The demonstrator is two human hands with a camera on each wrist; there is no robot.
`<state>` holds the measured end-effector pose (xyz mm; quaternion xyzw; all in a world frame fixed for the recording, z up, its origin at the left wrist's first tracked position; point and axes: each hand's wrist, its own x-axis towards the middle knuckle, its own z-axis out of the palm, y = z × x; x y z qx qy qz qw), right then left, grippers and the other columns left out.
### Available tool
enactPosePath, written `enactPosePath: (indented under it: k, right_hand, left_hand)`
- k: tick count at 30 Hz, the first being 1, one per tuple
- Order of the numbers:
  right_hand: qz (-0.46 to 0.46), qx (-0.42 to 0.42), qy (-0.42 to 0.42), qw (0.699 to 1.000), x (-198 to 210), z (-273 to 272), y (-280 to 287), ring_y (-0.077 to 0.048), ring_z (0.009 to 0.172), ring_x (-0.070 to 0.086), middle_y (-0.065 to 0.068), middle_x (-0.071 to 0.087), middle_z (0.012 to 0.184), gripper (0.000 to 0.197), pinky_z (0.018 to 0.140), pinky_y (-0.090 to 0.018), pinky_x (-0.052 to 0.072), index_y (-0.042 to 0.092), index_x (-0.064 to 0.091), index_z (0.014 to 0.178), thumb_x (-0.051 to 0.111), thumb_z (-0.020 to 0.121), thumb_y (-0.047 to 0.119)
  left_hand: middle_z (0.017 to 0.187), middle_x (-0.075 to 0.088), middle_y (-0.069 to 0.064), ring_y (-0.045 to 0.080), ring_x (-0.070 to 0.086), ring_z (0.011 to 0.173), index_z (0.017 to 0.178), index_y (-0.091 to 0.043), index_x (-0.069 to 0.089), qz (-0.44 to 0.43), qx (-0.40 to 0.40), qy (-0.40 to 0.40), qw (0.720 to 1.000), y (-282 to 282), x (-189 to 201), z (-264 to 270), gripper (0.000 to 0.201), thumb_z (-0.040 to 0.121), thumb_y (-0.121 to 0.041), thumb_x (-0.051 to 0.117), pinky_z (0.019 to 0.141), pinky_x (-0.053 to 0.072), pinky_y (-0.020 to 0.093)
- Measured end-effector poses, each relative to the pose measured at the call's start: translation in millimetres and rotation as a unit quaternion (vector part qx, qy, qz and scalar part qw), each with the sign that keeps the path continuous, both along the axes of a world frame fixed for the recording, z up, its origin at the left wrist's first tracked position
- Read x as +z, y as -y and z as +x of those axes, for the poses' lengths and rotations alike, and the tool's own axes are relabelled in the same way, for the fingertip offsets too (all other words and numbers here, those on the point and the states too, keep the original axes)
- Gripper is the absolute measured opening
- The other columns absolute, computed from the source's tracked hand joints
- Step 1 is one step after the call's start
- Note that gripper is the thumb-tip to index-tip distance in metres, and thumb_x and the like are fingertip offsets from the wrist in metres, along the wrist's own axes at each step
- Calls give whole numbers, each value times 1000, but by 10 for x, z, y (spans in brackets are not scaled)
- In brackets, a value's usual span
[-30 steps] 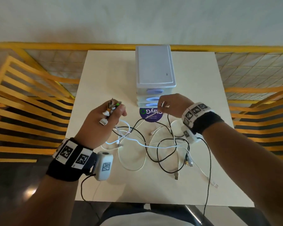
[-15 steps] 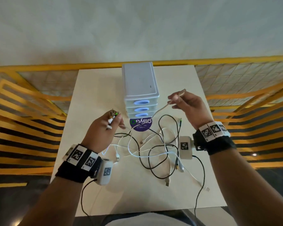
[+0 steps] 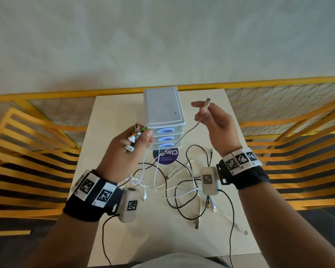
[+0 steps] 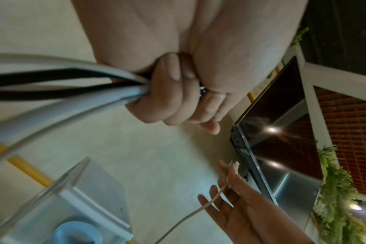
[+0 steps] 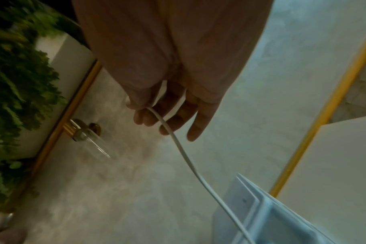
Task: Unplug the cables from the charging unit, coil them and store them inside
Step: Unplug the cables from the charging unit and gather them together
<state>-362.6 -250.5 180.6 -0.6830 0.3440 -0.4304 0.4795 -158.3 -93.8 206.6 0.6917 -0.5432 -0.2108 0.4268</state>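
Note:
A grey charging unit [image 3: 163, 115] with three stacked drawers with blue ring openings stands at the back middle of the table. My left hand [image 3: 131, 149] grips a bundle of cable plugs [image 3: 136, 132] just left of the drawers; the left wrist view shows its fingers [image 4: 173, 102] curled round black and white cords. My right hand [image 3: 213, 120], raised right of the unit, pinches a beige cable [image 3: 196, 124] near its USB plug [image 3: 207, 102], its other fingers spread. A tangle of black and white cables [image 3: 182, 182] lies on the table below.
The cream table [image 3: 112, 117] is ringed by yellow railings and mesh panels [image 3: 278, 105]. A purple round sticker [image 3: 165, 156] sits in front of the unit. Loose plugs [image 3: 244, 232] lie near the table's front right. The near part of the table has only trailing cords.
My right hand has risen up and away to the right with the beige cable's plug, drawing the cord taut. My left hand has held its bundle of plugs and lifted slightly.

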Motion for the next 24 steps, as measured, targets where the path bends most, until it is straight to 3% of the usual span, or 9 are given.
enactPosePath:
  k: [2, 4, 8, 11, 14, 17, 19, 21, 24]
  right_hand:
    - [5, 26, 36, 999, 191, 22, -12, -25, 80, 67, -5, 67, 85, 21, 90, -57, 57, 27, 70, 118, 54, 105, 28]
    - [23, 63, 63, 996, 311, 76, -108, -22, 71, 70, 0, 71, 80, 20, 80, -46, 62, 25, 64, 119, 64, 99, 22]
    - [112, 127, 132, 977, 285, 281, -422, -23, 62, 72, -6, 75, 76, 25, 62, -31, 59, 8, 56, 92, 75, 80, 19]
    - [152, 163, 152, 963, 164, 430, -618, -17, 62, 72, -7, 75, 73, 19, 61, -25, 58, 4, 56, 88, 74, 80, 8]
    - [160, 177, 154, 959, 91, 514, -729, -18, 64, 74, -6, 76, 73, 16, 63, -28, 60, 3, 55, 87, 69, 88, -5]
    - [141, 151, 144, 968, 76, 542, -762, -24, 65, 74, -7, 76, 75, 14, 65, -35, 62, -2, 56, 89, 70, 89, -5]
    - [127, 146, 134, 972, 97, 547, -767, -30, 68, 74, -9, 76, 77, 18, 69, -46, 63, -5, 55, 91, 73, 88, -1]
    - [122, 155, 123, 973, 121, 548, -771, -30, 68, 74, -9, 73, 78, 19, 70, -48, 63, -2, 55, 93, 73, 88, 2]
    - [105, 162, 71, 979, 57, 512, -762, -23, 65, 71, -6, 69, 77, 16, 69, -49, 58, 3, 53, 98, 66, 97, 12]
  left_hand:
    - [58, 54, -25, -2, 49, 52, 87, -16, 61, -31, 12, -17, 999, 11, 78, -11, 27, 106, -30, 48, 56, 35, 16]
    - [57, 51, -21, 1, 45, 49, 84, -22, 59, -59, 30, -51, 996, 39, 122, -14, 29, 106, -38, 47, 54, 32, 27]
    - [49, 45, -17, 1, 38, 42, 86, -26, 59, -62, 50, -158, 984, 146, 63, -49, 40, 92, -65, 48, 51, 26, 28]
    - [46, 45, -13, 2, 35, 37, 97, -13, 59, -46, 32, -228, 972, 166, 74, -204, 56, 90, -69, 51, 47, 29, 23]
    - [46, 50, -12, 2, 47, 37, 101, 1, 53, -46, 12, -282, 958, 124, 154, -333, 51, 96, -50, 49, 44, 42, 17]
    - [50, 56, -20, -4, 54, 46, 96, -6, 54, -52, -2, -210, 976, 87, 161, -327, 31, 98, -38, 50, 52, 43, 11]
    - [55, 57, -20, -4, 54, 52, 94, -15, 56, -43, 3, -196, 980, 82, 146, -297, 24, 101, -37, 50, 58, 43, 16]
    - [61, 59, -12, 5, 57, 58, 92, -17, 57, -30, 24, -224, 974, 100, 121, -290, 28, 103, -41, 48, 60, 47, 26]
    - [63, 55, -2, 9, 51, 51, 83, -11, 53, -54, 44, -235, 970, 156, 71, -274, 44, 105, -47, 42, 50, 43, 22]
